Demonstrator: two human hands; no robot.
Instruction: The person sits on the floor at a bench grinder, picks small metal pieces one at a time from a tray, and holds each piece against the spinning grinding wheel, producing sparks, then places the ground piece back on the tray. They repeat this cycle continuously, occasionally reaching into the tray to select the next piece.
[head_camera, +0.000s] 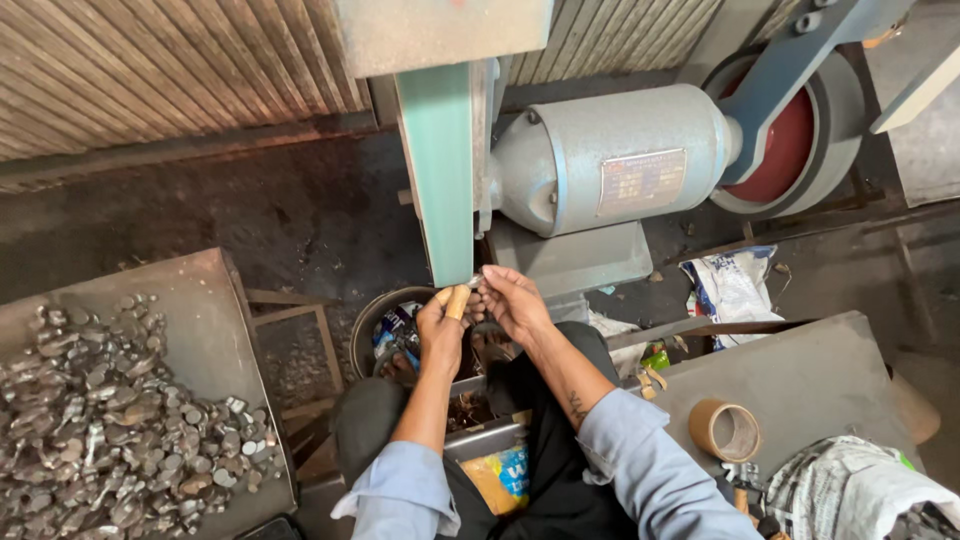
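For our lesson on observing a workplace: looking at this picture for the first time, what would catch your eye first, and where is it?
At the centre, the left hand and the right hand press a small metal piece against the lower end of a green sanding belt. Right of it sits the grey motor with a red wheel. At lower left, a tray holds a heap of shiny metal parts.

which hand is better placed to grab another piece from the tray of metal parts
Left. The left hand is on the same side as the tray of metal parts; the right hand would have to cross over. Both now pinch a small piece at the belt.
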